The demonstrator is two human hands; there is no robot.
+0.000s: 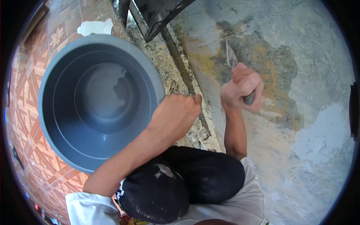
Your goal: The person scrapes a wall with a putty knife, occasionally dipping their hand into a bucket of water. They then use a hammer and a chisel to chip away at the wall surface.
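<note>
My right hand (245,88) is closed round the handle of a small trowel (231,56). Its narrow, pointed grey blade points up and away, over a damp dark patch on the concrete surface (315,63). My left hand (176,112) is a fist with its back to me, between the bucket and that surface; its curled fingers hide whatever may be in them. Beside my left forearm stands a large grey plastic bucket (159,80), with a little wet residue at its bottom.
Black-clad knees (202,168) are bent below my hands. A dark angular metal piece (157,17) juts in at the top. A rough, broken strip with a groove (176,56) runs along the concrete's edge. Patterned reddish tiles (32,97) lie on the left.
</note>
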